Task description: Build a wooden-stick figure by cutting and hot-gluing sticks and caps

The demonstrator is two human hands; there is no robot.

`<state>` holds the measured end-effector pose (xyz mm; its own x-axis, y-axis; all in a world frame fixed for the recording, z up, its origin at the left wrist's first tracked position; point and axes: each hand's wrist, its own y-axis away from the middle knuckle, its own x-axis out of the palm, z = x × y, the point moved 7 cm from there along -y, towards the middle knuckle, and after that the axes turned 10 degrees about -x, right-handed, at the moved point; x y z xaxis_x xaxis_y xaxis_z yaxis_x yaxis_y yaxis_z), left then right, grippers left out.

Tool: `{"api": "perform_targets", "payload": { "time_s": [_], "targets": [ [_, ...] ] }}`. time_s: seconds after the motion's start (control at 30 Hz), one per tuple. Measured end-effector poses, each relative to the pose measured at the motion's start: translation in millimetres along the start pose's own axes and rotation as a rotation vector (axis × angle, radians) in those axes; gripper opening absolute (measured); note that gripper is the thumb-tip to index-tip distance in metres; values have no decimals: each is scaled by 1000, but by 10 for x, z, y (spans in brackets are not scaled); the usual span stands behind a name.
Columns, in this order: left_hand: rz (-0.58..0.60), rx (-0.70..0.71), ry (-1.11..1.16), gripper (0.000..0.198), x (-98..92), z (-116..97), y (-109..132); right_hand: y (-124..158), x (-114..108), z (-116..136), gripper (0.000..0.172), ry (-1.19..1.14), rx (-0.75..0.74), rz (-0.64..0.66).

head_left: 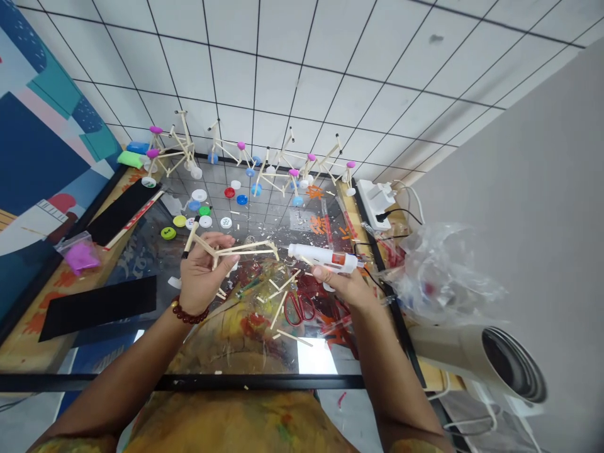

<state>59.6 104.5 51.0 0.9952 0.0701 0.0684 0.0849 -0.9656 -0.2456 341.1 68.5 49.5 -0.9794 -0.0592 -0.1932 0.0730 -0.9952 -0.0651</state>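
Observation:
My left hand is closed on a small bicycle-like frame of thin wooden sticks, with a black-tipped crossbar at its left end. In my right hand is a white hot glue gun, its nozzle pointing left, close to the frame's right end. Whether the nozzle touches the wood I cannot tell. Below and between the hands, loose stick pieces lie on the glass tabletop beside red-handled scissors.
Several stick bicycles with pink seats stand along the back. Coloured bottle caps lie before them. Black strips and a bag of purple clay are at left. A power strip, plastic bags and a paper roll are at right.

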Motion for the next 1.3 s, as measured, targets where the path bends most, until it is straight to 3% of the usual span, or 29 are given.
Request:
{"api": "perform_targets", "payload": {
  "time_s": [0.5, 0.87, 0.97, 1.17, 1.3],
  "targets": [
    [-82, -223, 238, 40, -18, 148, -31, -5, 42, 47, 48, -1, -22, 23],
    [-135, -239, -112, 36, -73, 273, -19, -26, 135, 9, 43, 24, 25, 27],
    [-101, -33, -291, 28, -44, 82, -12, -47, 139, -47, 45, 42, 18, 13],
    [158, 739, -591, 37, 243, -444, 290, -39, -7, -73, 47, 68, 28, -54],
    [249, 1003, -686, 32, 393, -550, 503, -46, -12, 90, 41, 105, -19, 7]
  ]
}}
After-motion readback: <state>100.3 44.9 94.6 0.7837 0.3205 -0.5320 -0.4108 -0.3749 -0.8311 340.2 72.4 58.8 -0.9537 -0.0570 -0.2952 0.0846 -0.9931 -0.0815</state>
